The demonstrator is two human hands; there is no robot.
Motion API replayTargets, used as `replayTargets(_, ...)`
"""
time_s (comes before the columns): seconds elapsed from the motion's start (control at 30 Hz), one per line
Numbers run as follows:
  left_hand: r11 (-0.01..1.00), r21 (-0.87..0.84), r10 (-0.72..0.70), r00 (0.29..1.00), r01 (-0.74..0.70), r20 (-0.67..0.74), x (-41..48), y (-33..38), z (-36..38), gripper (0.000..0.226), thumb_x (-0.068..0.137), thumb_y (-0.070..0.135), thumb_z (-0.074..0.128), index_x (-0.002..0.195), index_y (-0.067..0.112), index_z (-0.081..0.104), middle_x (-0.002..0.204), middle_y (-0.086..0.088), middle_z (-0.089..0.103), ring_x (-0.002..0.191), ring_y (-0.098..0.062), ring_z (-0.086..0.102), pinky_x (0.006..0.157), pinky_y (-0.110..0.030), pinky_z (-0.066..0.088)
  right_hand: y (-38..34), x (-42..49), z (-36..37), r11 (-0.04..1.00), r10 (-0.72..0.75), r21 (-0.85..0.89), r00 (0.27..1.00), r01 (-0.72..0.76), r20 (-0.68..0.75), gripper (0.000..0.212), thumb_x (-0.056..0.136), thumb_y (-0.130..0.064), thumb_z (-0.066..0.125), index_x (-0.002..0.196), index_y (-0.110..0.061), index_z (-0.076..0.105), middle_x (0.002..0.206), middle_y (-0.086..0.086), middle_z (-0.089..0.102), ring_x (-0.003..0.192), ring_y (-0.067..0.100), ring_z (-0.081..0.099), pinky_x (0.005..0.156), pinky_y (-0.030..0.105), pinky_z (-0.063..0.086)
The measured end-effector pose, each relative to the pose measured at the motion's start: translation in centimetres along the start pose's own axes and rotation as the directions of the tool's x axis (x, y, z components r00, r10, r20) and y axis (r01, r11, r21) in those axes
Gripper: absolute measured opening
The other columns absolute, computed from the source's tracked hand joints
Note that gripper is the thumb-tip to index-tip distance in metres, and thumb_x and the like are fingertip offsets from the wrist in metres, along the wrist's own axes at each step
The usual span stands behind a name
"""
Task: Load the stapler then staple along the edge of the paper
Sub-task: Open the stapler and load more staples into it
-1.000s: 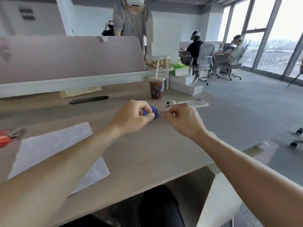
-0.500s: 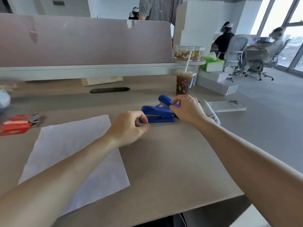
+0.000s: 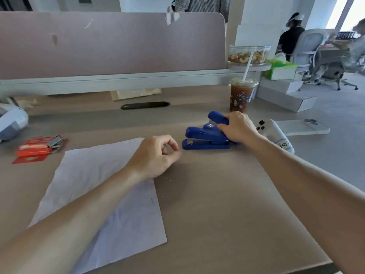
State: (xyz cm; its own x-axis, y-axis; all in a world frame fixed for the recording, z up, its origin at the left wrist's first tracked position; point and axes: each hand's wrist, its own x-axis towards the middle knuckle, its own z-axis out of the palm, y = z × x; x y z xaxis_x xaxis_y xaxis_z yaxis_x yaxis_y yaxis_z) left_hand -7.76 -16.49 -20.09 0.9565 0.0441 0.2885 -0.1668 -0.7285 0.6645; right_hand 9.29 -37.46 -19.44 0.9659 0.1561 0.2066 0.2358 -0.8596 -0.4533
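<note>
On desk point(image 3: 217, 194), right hand point(image 3: 239, 127) gripping stapler point(image 3: 205, 137)

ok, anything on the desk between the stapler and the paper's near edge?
Nothing visible on the desk surface itself. Only the left hand sits between the stapler and the paper, resting over the sheet's right corner. The right hand grips the stapler's rear; the staple box lies off to the left.

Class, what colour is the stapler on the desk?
Blue; the stapler shows clearly in the head view, with the right hand on its rear.
</note>
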Motion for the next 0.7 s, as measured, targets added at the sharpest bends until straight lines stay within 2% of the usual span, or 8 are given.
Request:
replayTargets(0.07, 1.0, -0.019, 0.006, 0.999, -0.007, -0.032, -0.2, -0.1, -0.7, 0.009, 0.088, 0.022, 0.067, 0.08, 0.02, 0.064, 0.042, 0.012, 0.045, 0.043, -0.004, 0.043, 0.047, -0.012, 0.033, -0.3, -0.1, 0.0, 1.0, 0.014, 0.021, 0.999, -0.013, -0.05, 0.035, 0.089, -0.037, 0.059, 0.108, -0.007, 0.06, 0.097, 0.011, 0.058, 0.084, 0.032, 0.055, 0.07, 0.036, 0.044)
replayTargets(0.17, 1.0, -0.019, 0.014, 0.998, -0.015, -0.067, -0.7, 0.0, -2.2, 0.009, 0.087, 0.017, 0.068, 0.079, 0.016, 0.065, 0.044, 0.009, 0.048, 0.043, -0.005, 0.044, 0.047, -0.011, 0.035, -1.6, -0.5, -1.0, 0.997, -0.021, 0.064, 0.988, 0.031, -0.154, 0.031, 0.091, -0.033, 0.056, 0.107, -0.007, 0.06, 0.094, 0.01, 0.057, 0.083, 0.03, 0.053, 0.069, 0.036, 0.04)
replayTargets(0.3, 0.999, 0.038, -0.003, 0.993, 0.007, -0.121, -1.4, -0.3, -4.6, 0.006, 0.084, 0.014, 0.067, 0.079, 0.017, 0.066, 0.051, 0.002, 0.052, 0.044, -0.005, 0.044, 0.047, -0.01, 0.035, -5.0, -1.9, -3.6, 0.968, -0.163, 0.148, 0.954, 0.204, -0.25, 0.022, 0.092, -0.028, 0.055, 0.1, -0.008, 0.06, 0.087, 0.007, 0.057, 0.081, 0.029, 0.054, 0.068, 0.033, 0.036)
replayTargets(0.4, 0.998, 0.047, -0.032, 0.983, 0.041, -0.181, -2.2, -0.9, -6.3, 0.005, 0.083, 0.022, 0.069, 0.083, 0.022, 0.065, 0.055, 0.004, 0.054, 0.047, -0.004, 0.047, 0.051, -0.017, 0.035, -8.3, -4.6, -4.5, 0.903, -0.373, 0.158, 0.911, 0.4, -0.176, 0.012, 0.093, -0.023, 0.055, 0.087, -0.014, 0.057, 0.073, -0.001, 0.055, 0.068, 0.02, 0.05, 0.058, 0.03, 0.035)
replayTargets(0.5, 0.999, -0.01, -0.039, 0.97, 0.038, -0.242, -3.1, -1.8, -7.6, 0.024, 0.077, 0.036, 0.074, 0.095, 0.025, 0.061, 0.068, 0.002, 0.061, 0.055, -0.002, 0.052, 0.056, -0.022, 0.041, -10.9, -7.8, -3.1, 0.834, -0.53, 0.147, 0.847, 0.531, -0.053, 0.008, 0.093, -0.024, 0.057, 0.086, -0.02, 0.054, 0.072, -0.005, 0.055, 0.066, 0.016, 0.05, 0.058, 0.031, 0.036)
replayTargets(0.6, 0.999, -0.021, -0.049, 0.984, 0.047, -0.169, -3.8, -3.2, -8.2, 0.044, 0.069, 0.049, 0.069, 0.105, 0.026, 0.058, 0.084, 0.003, 0.062, 0.07, -0.009, 0.058, 0.063, -0.024, 0.047, -12.2, -10.0, -0.3, 0.794, -0.597, 0.17, 0.801, 0.583, 0.04, 0.006, 0.091, -0.026, 0.059, 0.095, -0.022, 0.057, 0.078, -0.009, 0.056, 0.071, 0.016, 0.053, 0.064, 0.033, 0.041)
replayTargets(0.7, 1.0, -0.008, -0.02, 0.998, 0.02, -0.054, -4.3, -4.9, -7.9, 0.056, 0.064, 0.061, 0.066, 0.11, 0.029, 0.06, 0.095, 0.007, 0.063, 0.082, -0.009, 0.058, 0.068, -0.019, 0.044, -12.2, -11.3, 1.8, 0.771, -0.629, 0.213, 0.769, 0.6, 0.11, 0.014, 0.091, -0.024, 0.06, 0.104, -0.02, 0.06, 0.085, -0.006, 0.062, 0.077, 0.018, 0.057, 0.07, 0.036, 0.048)
